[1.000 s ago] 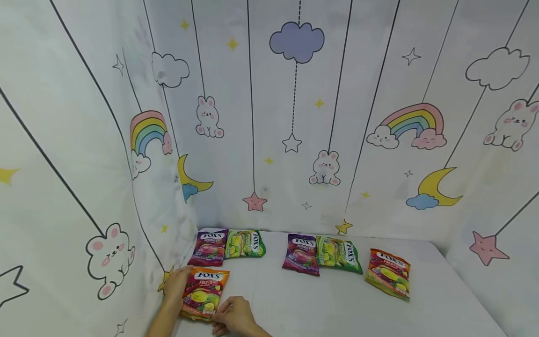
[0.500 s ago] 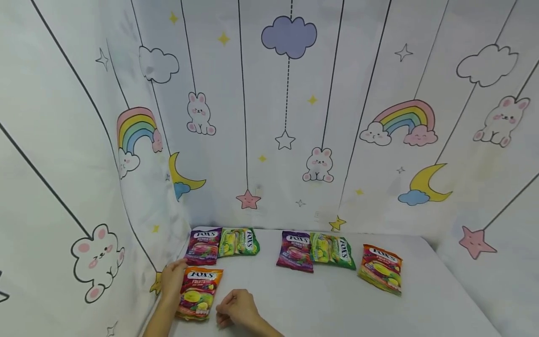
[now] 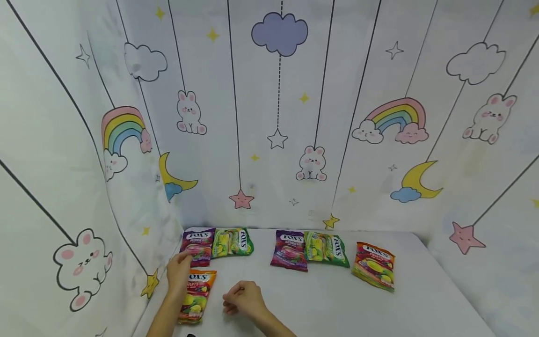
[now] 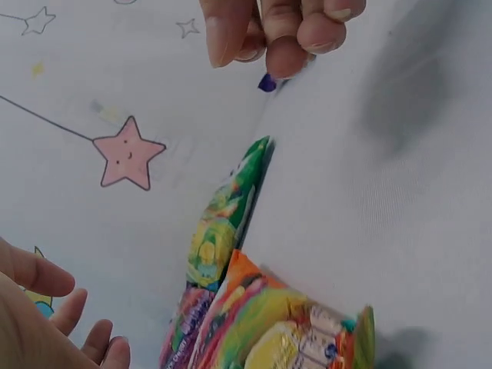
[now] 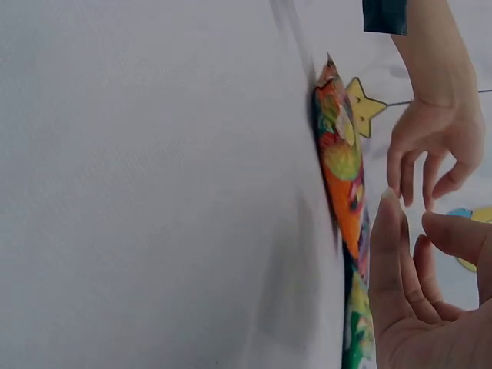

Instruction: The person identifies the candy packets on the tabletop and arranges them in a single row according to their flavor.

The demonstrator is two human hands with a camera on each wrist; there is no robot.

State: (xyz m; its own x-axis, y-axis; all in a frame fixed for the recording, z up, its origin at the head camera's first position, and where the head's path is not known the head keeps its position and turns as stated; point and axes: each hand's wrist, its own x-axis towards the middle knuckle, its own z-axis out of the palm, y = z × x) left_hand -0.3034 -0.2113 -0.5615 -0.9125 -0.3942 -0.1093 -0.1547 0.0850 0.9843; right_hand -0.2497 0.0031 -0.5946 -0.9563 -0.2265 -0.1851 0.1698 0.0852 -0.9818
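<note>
Head view: orange candy bag (image 3: 194,296) lies flat at the worktop's (image 3: 320,299) near left edge; left hand (image 3: 178,273) hovers over its top end, fingers relaxed. Right hand (image 3: 243,299) loosely curled, holding nothing.

Left wrist view: bag (image 4: 269,323) looks light, crinkly, slippery; pinch an edge seam.

Right wrist view: white cloth surface, printed backdrop (image 5: 461,84) close.

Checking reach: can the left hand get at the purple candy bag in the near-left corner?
Probably yes: the left hand hovers at the purple candy bag's near edge, nothing lying between them.
</note>
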